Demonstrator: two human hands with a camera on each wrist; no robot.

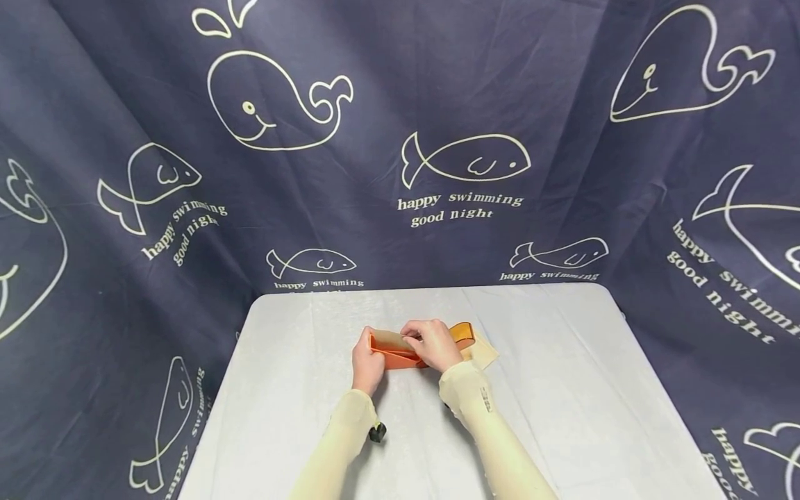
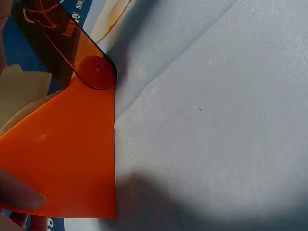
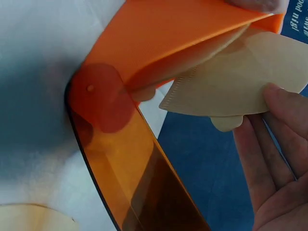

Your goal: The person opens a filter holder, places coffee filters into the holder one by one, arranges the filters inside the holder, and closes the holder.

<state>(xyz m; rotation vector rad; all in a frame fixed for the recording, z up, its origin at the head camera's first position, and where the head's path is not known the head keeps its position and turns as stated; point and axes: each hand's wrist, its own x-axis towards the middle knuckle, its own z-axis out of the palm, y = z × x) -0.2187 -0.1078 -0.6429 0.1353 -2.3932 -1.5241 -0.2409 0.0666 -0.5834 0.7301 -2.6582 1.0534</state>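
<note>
An orange filter box [image 1: 403, 362] with a see-through amber lid [image 1: 463, 333] swung out is held above the white table. My left hand [image 1: 367, 364] grips its left end; the left thumb [image 2: 19, 192] lies against the orange wall in the left wrist view. At the box mouth, my right hand [image 1: 434, 344] pinches a tan paper coffee filter [image 3: 226, 79] between thumb and fingers. That filter has a crimped edge and a small tab, and stands partly out of the box. More tan paper [image 3: 147, 94] shows inside the box.
Another pale coffee filter [image 1: 482, 353] lies on the white table [image 1: 300, 333], right of the box beneath the lid. A small black object [image 1: 378, 432] hangs by the left wrist. Dark blue curtain [image 1: 462, 83] with whale and fish prints surrounds the table's back and sides.
</note>
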